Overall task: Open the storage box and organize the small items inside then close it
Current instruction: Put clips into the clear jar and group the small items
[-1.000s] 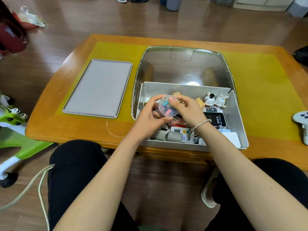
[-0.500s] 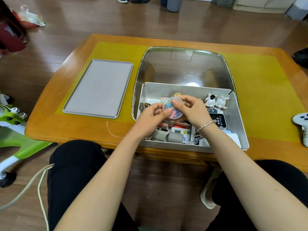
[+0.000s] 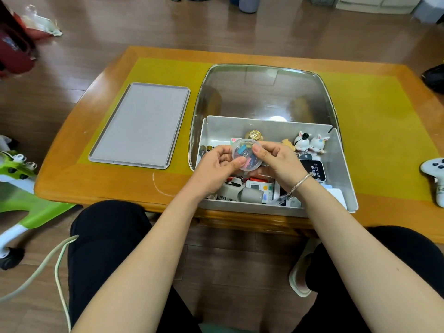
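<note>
Over open storage box point(image 3: 341, 164), clear round tub point(image 3: 247, 155), coloured clips

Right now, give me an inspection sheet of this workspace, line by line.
Surface: wooden table with yellow mat.
Job's things: storage box open, full of small items; clear round container of coloured clips held over it.
Clutter: grey tray left of box; white game controller at right edge.
Grippers: left hand and right hand both grip the container.
Cables: pale cord on floor, lower left.
Surroundings: wood floor, green ride-on toy at left.
</note>
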### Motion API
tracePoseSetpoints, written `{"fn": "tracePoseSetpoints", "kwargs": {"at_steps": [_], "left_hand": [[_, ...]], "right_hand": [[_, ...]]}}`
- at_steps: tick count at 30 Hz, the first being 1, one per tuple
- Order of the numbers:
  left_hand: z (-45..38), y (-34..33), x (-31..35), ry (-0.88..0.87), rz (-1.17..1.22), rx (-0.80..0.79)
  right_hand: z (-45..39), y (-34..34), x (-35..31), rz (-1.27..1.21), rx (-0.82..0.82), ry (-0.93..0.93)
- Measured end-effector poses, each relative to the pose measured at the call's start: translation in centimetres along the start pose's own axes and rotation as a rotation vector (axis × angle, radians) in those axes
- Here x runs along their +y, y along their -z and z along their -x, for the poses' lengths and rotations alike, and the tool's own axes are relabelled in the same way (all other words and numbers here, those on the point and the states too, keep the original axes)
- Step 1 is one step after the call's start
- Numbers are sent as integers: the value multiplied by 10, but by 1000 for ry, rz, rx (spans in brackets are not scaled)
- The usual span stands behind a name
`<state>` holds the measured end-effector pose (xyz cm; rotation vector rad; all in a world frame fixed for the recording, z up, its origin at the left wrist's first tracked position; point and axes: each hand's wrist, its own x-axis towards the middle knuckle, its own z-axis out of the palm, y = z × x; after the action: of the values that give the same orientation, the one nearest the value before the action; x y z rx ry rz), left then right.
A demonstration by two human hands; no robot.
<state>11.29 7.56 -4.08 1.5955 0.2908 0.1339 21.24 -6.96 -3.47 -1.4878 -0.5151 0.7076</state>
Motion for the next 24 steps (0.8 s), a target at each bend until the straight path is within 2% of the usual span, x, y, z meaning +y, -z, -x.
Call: {"fn": "tracePoseSetpoints", "kwargs": {"at_steps": [12,18,24], "left_hand": [[1,0,1,5,46,-18],[0,0,1,19,-21,-43],[-1,1,2,22,-10,-41]], "right_hand": [[1,-3,3,-121,33,-14],[-2,-1,-3,153,101,94],[1,0,-4,194,106,145]]}}
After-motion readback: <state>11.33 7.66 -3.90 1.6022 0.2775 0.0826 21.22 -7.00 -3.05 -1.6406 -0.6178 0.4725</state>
